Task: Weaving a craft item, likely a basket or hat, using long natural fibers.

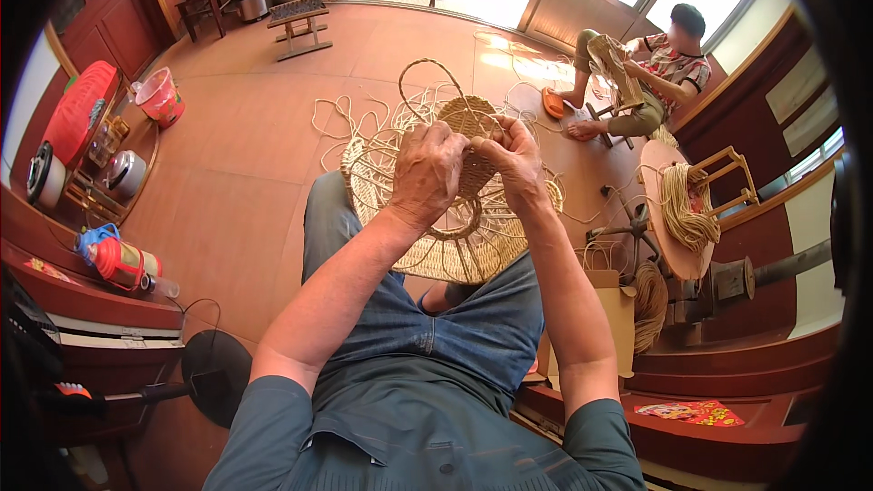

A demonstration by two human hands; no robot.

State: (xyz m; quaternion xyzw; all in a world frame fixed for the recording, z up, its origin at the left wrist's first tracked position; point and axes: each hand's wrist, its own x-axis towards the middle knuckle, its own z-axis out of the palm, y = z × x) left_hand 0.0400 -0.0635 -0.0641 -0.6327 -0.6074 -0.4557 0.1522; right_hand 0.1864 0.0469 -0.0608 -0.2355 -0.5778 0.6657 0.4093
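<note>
Straw weaving [505, 257] covers the sitter's jeans [432, 335]; at twelve o'clock I see the left hand [426, 171] and right hand [515, 162] pinching a small woven piece [476, 177].

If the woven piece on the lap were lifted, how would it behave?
The woven piece would probably feel light and flex somewhat, being thin strands with open gaps; the loose cords at its far edge might trail or snag.

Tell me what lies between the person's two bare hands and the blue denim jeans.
The head view shows a broad, pale woven straw piece lying between the left hand and right hand above and the jeans below.
</note>
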